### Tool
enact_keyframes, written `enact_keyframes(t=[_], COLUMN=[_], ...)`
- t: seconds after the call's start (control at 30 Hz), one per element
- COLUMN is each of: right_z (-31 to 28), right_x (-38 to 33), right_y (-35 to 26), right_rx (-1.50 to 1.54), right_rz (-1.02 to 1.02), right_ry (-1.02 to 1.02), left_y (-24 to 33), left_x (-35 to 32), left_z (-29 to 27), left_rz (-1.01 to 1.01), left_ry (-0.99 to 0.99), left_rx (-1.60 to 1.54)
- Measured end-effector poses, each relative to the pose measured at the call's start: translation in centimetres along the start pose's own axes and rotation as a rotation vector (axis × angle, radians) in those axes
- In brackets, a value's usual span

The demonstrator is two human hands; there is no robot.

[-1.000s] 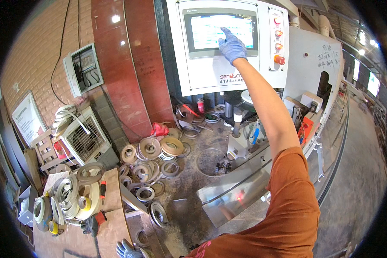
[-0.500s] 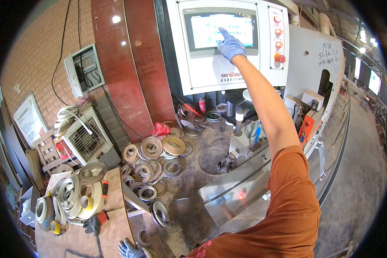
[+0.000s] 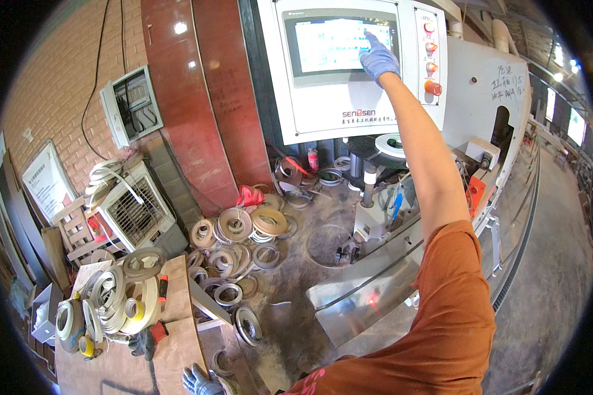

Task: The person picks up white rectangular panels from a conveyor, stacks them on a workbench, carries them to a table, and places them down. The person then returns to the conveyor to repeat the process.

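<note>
My right hand [image 3: 380, 60], in a blue-grey work glove, reaches up to the lit touchscreen [image 3: 329, 49] on a white control panel [image 3: 310, 118]. Its index finger points at the upper right part of the screen; nothing is in the hand, and the other fingers look partly bent. Low in the view, my left hand [image 3: 201, 382] rests at the edge of a wooden table [image 3: 122, 375]. It wears the same kind of glove, with fingers spread and holding nothing. Red and orange knobs and buttons [image 3: 431, 68] run down the panel's right side.
Rolls of edge banding [image 3: 109, 293] and yellow tape [image 3: 134, 309] lie on the table. More banding coils [image 3: 234, 225] cover the floor beside a white air cooler [image 3: 135, 207]. A long grey machine [image 3: 481, 85] stands at the right, and an open electrical box [image 3: 133, 105] hangs on the brick wall.
My right hand has moved rightward and slightly up across the screen, from its middle to its upper right. My left hand stays on the table edge.
</note>
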State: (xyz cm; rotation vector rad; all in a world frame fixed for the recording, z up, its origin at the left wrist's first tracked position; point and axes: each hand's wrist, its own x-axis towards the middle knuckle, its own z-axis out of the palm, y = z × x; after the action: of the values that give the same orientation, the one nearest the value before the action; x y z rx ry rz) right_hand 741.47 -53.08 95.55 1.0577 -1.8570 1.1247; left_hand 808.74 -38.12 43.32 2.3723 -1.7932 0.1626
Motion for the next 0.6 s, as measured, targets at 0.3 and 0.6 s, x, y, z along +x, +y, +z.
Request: enact_keyframes(t=[0.3,0.6], right_z=[1.8,0.9], right_x=[0.3,-2.9], right_y=[3.4,-0.3], right_rx=[0.218,0.083], right_rz=[0.018,-0.033], right_ry=[0.13,-0.121], left_y=[0.1,0.2], left_x=[0.1,0.0], left_z=[0.4,0.3], left_rz=[0.002,-0.001], left_ry=[0.012,0.005], left_rx=[-0.022,0.026])
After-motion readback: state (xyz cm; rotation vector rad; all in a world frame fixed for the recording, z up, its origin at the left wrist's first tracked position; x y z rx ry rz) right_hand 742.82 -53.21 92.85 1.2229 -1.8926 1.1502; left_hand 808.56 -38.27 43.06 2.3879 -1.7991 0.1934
